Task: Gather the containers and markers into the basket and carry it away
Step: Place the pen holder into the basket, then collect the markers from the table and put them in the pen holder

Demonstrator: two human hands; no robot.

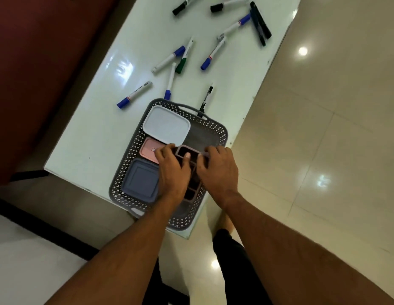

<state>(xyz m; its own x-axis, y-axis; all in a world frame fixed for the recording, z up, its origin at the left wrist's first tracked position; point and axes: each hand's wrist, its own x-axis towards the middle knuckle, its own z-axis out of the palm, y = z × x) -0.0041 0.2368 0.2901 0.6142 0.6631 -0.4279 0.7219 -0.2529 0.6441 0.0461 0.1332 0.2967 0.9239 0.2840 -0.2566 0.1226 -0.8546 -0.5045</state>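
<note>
Both hands are over the grey basket, which sits at the near end of the white table, its near edge hanging slightly over the table's end. The left hand and right hand are closed together on a dark divided tray, lowering it into the basket's right half. 3 lidded containers already line the left side: a white one at the far corner, a pink one in the middle, a blue-grey one nearest. So the container step looks almost done. The markers lie scattered over the table's far half, one black marker just beside the basket's far handle. Next, the hands should let go and collect them, probably several at a time.
</note>
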